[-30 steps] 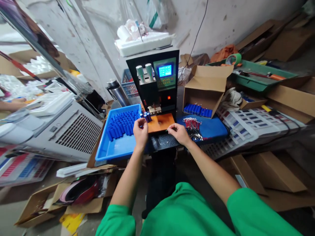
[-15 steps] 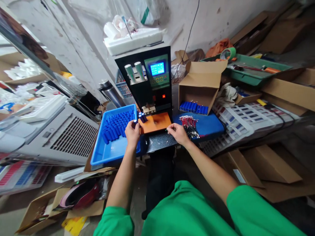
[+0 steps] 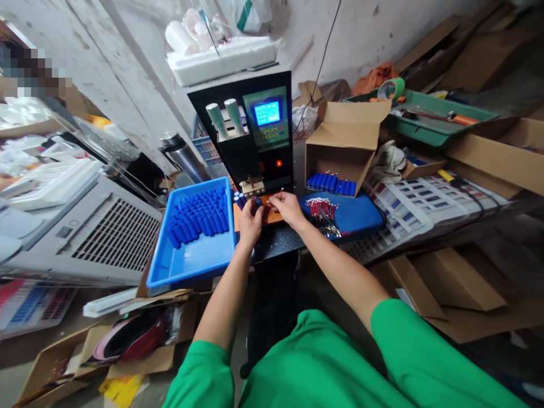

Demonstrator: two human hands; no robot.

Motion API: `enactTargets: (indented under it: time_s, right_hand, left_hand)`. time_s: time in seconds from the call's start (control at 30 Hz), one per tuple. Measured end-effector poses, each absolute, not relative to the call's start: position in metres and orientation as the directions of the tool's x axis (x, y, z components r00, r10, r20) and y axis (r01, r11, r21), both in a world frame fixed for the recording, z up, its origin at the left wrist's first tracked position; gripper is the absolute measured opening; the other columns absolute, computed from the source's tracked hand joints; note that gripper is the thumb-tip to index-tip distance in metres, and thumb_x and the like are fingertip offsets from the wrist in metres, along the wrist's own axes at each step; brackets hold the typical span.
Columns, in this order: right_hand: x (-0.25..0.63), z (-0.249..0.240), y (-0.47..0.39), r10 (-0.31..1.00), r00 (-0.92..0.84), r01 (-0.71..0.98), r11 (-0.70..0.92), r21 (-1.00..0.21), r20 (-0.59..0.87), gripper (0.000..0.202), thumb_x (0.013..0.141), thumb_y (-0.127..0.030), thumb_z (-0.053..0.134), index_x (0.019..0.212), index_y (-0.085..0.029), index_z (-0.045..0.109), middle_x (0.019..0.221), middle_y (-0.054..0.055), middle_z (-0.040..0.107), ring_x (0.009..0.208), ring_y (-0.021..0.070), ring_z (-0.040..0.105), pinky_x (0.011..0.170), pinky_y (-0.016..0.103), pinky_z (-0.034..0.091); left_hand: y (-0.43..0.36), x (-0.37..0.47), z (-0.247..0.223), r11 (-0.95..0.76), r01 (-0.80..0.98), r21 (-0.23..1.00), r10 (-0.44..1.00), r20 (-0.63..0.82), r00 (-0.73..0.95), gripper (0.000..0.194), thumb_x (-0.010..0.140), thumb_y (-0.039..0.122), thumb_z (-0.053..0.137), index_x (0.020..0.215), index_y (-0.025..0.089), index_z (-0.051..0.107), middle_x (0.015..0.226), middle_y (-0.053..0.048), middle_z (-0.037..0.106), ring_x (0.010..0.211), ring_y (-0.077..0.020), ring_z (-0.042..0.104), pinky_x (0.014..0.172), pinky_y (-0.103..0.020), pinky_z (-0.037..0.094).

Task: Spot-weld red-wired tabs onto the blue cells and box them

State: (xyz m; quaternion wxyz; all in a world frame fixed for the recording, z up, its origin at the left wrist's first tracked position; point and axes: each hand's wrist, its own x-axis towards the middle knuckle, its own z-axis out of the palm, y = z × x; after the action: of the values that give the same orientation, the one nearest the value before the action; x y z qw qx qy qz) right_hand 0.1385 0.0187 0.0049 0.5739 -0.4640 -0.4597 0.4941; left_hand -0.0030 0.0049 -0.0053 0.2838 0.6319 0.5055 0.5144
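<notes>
My left hand is closed around a blue battery cell at the orange work plate. Close beside it, my right hand pinches something small and pale that I cannot make out. Both hands are just in front of the spot welder, below its electrode tips. Loose blue cells stand at the plate's left end. A bundle of red and black wire leads with white connectors lies right of my right hand.
A blue tray of battery cells stands at the left. At the right, an open cardboard box holds more blue cells. A steel flask is behind the tray. Farther right lie a green tray and a white plastic crate.
My right hand has moved left and up from the plate's front right corner. My left hand has brought the cell rightward over the plate, so both hands are now close together.
</notes>
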Motion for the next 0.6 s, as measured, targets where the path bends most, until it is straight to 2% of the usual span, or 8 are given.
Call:
enactTargets:
  time_s: [0.2, 0.4, 0.6]
  right_hand:
    - [0.122, 0.004, 0.035, 0.992, 0.060, -0.066, 0.118, -0.991, 0.114, 0.021, 0.082, -0.036, 0.066, 0.075, -0.016, 0.067, 0.073, 0.004, 0.072, 0.067, 0.0166, 0.066, 0.065, 0.027, 0.051]
    - [0.118, 0.004, 0.038, 0.987, 0.077, 0.057, 0.136, -0.989, 0.140, 0.019, 0.083, -0.035, 0.065, 0.076, -0.017, 0.067, 0.077, 0.004, 0.073, 0.072, 0.0180, 0.067, 0.066, 0.026, 0.048]
    - [0.118, 0.007, 0.035, 0.984, 0.094, 0.093, 0.140, -0.986, 0.148, 0.020, 0.084, -0.036, 0.066, 0.075, -0.018, 0.067, 0.077, 0.005, 0.073, 0.072, 0.0185, 0.066, 0.065, 0.027, 0.047]
  left_hand:
    - [-0.002, -0.001, -0.002, -0.339, 0.360, 0.869, 0.923, 0.381, -0.049, 0.027, 0.090, 0.031, 0.058, 0.113, 0.018, 0.064, 0.108, -0.007, 0.072, 0.100, -0.0200, 0.068, 0.095, -0.034, 0.053]
    - [-0.002, 0.002, -0.001, -0.346, 0.380, 0.858, 0.907, 0.409, -0.098, 0.030, 0.090, 0.030, 0.059, 0.117, 0.018, 0.064, 0.112, -0.009, 0.072, 0.103, -0.0214, 0.067, 0.098, -0.037, 0.052]
    - [-0.001, 0.003, -0.002, -0.335, 0.394, 0.856, 0.908, 0.405, -0.109, 0.032, 0.090, 0.029, 0.058, 0.119, 0.018, 0.065, 0.111, -0.009, 0.072, 0.102, -0.0214, 0.067, 0.098, -0.037, 0.052]
